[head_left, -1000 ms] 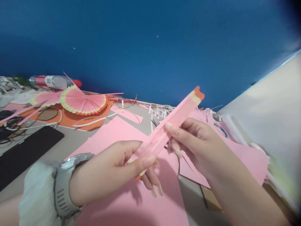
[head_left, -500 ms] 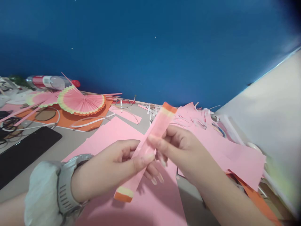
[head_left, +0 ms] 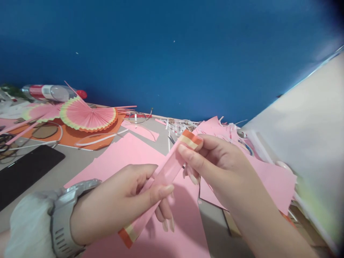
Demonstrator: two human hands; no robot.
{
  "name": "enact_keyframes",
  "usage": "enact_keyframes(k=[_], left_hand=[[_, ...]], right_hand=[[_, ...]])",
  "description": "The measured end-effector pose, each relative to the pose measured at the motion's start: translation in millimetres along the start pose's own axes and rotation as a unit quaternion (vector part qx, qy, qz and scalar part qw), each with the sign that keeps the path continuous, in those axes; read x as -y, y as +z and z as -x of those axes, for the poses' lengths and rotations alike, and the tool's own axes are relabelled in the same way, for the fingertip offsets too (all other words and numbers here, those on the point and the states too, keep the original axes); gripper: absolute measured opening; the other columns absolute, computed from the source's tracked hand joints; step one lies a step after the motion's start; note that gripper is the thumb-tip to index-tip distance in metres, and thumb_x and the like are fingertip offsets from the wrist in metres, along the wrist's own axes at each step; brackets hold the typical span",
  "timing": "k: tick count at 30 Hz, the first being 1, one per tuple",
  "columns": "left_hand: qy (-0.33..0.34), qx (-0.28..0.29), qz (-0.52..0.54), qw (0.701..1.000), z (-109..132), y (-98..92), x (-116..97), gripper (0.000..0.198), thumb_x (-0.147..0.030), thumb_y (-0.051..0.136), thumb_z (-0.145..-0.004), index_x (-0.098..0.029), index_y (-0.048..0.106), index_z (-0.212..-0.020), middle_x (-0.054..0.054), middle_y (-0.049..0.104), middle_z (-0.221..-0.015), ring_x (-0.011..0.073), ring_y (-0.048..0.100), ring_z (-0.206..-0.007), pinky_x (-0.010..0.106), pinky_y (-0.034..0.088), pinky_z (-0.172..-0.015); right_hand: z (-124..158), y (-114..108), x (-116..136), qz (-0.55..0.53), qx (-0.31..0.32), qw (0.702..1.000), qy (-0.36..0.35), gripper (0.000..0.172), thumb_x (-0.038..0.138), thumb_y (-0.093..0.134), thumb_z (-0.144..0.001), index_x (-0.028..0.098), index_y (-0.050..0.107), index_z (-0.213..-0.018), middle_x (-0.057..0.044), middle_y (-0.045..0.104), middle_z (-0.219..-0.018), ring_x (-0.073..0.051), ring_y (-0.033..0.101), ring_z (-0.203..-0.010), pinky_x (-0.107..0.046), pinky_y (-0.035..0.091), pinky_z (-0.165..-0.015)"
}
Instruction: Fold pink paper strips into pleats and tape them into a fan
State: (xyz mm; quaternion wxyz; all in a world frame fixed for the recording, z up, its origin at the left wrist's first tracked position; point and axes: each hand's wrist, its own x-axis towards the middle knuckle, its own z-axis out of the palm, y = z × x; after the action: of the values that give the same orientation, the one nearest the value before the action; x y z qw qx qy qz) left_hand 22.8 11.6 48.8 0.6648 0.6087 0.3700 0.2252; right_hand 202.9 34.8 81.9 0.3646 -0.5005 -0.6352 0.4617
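A folded pink paper strip with yellow and orange bands at both ends runs diagonally between my hands. My left hand, with a grey watch on its wrist, pinches the lower half of the strip between thumb and fingers. My right hand pinches the upper end near the orange tip. Both hands hover above a large pink paper sheet lying on the table.
A pink pleated paper fan lies on orange paper at the back left, with a bottle behind it. A black flat object sits at the left. Paper scraps lie by the blue wall. A white board leans at the right.
The strip slid down through my hands; its lower end now sticks out below my left hand. My right hand has moved up to the top end of the strip.
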Motion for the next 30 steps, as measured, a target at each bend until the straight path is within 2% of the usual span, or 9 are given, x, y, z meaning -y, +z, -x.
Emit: enact_keyframes(k=[4, 12, 16, 19, 22, 25, 30], left_hand=[[-0.007, 0.011, 0.009, 1.0, 2, 0.7, 0, 0.018, -0.024, 0.048, -0.09, -0.017, 0.057, -0.076, -0.001, 0.071, -0.071, 0.0104, 0.066, -0.061, 0.018, 0.05, -0.059], [-0.006, 0.025, 0.017, 1.0, 1, 3.1, 2, 0.019, -0.023, 0.048, -0.09, -0.017, 0.059, -0.076, -0.001, 0.072, -0.071, 0.0092, 0.066, -0.063, 0.016, 0.05, -0.063], [-0.007, 0.023, 0.013, 1.0, 0, 5.6, 1, 0.021, -0.025, 0.049, -0.09, -0.017, 0.061, -0.075, -0.001, 0.071, -0.07, 0.0097, 0.066, -0.066, 0.017, 0.049, -0.065], [-0.002, 0.003, 0.029, 1.0, -1, 8.2, 3, 0.023, -0.032, 0.049, -0.09, -0.017, 0.063, -0.082, 0.001, 0.071, -0.078, 0.0128, 0.067, -0.074, 0.02, 0.051, -0.067], [0.03, -0.035, 0.058, 0.997, -2, 9.0, 6, 0.024, -0.037, 0.048, -0.09, -0.018, 0.063, -0.085, 0.001, 0.071, -0.083, 0.0143, 0.067, -0.079, 0.023, 0.052, -0.072], [0.044, -0.056, 0.038, 0.997, -1, 8.5, 6, 0.028, -0.036, 0.046, -0.091, -0.017, 0.063, -0.081, 0.001, 0.071, -0.077, 0.0127, 0.067, -0.075, 0.021, 0.052, -0.071], [0.042, -0.08, 0.033, 0.995, 1, 10.7, 4, 0.024, -0.035, 0.05, -0.09, -0.018, 0.061, -0.077, -0.001, 0.071, -0.071, 0.0097, 0.066, -0.068, 0.017, 0.051, -0.066]], right_hand=[[-2, -1, -2, -0.02, 0.005, 1.0, -0.003, 0.029, 0.037, 0.059, -0.083, 0.018, 0.05, -0.064, 0.007, 0.048, -0.05, -0.004, 0.048, -0.047, -0.016, 0.038, -0.046], [-1, -1, -12, -0.084, 0.027, 0.996, -0.029, 0.034, 0.039, 0.048, -0.09, 0.019, 0.052, -0.063, 0.006, 0.049, -0.051, -0.004, 0.046, -0.047, -0.016, 0.034, -0.042], [-1, -2, -9, -0.053, 0.016, 0.997, -0.048, 0.034, 0.039, 0.046, -0.091, 0.019, 0.052, -0.064, 0.006, 0.048, -0.051, -0.005, 0.045, -0.047, -0.017, 0.036, -0.045], [1, 0, -6, 0.005, 0.02, 0.998, -0.053, 0.036, 0.04, 0.045, -0.091, 0.019, 0.052, -0.063, 0.006, 0.048, -0.051, -0.005, 0.046, -0.048, -0.017, 0.037, -0.046], [5, 7, -6, 0.027, 0.057, 0.997, -0.051, 0.032, 0.036, 0.045, -0.092, 0.019, 0.052, -0.066, 0.006, 0.05, -0.054, -0.005, 0.049, -0.05, -0.016, 0.039, -0.048], [10, 12, -9, 0.037, 0.089, 0.994, -0.056, 0.028, 0.035, 0.044, -0.093, 0.02, 0.053, -0.07, 0.007, 0.052, -0.056, -0.005, 0.05, -0.053, -0.015, 0.04, -0.05], [12, 12, -8, 0.05, 0.083, 0.994, -0.055, 0.034, 0.037, 0.038, -0.095, 0.021, 0.052, -0.068, 0.006, 0.054, -0.059, -0.006, 0.052, -0.058, -0.017, 0.042, -0.057]])
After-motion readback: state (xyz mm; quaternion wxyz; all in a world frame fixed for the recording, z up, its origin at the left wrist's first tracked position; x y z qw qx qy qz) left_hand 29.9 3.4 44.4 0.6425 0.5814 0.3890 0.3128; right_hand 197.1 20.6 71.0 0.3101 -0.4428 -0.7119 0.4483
